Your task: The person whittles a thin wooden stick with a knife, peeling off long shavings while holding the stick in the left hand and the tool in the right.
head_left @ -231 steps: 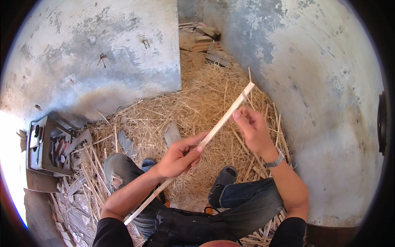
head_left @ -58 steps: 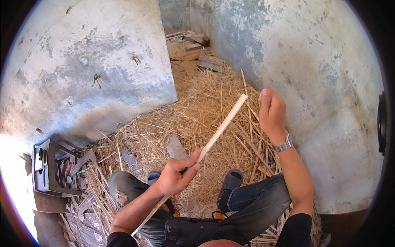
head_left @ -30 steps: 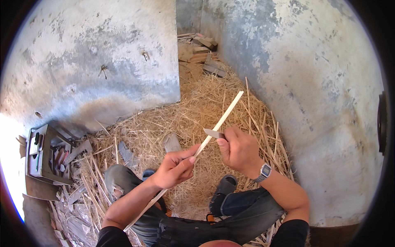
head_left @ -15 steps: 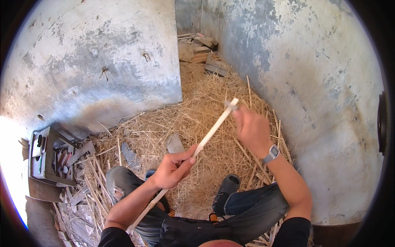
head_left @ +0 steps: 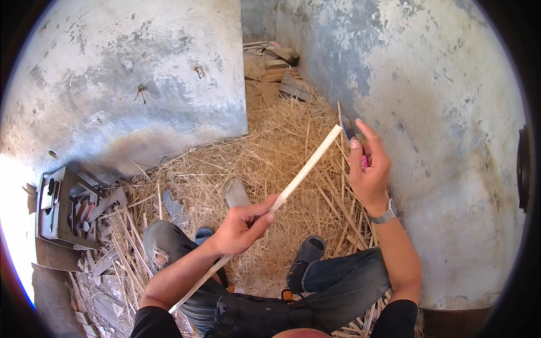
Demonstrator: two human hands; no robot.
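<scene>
A long pale strip of wood or bamboo [head_left: 309, 168] runs slanting from beside my left forearm up to the right. My left hand [head_left: 241, 230] grips it around the middle, thumb on top. Just right of the strip's far end, my right hand [head_left: 371, 172] is closed on a small knife [head_left: 346, 128]. Its dark blade points up, close to the strip's tip; whether they touch I cannot tell. A bit of pink handle shows between the fingers, and the index finger is stretched out.
Straw and shavings [head_left: 276, 146] cover the floor around my sandalled feet. A small wooden stand [head_left: 63, 208] with pens and tools is at the left. Old boards [head_left: 282, 56] lie at the far corner; thin strips [head_left: 352, 219] lean by the right wall [head_left: 451, 169].
My right hand with the knife has moved right and slightly down, off the strip's tip, its index finger now extended. The strip's far end has shifted up and right.
</scene>
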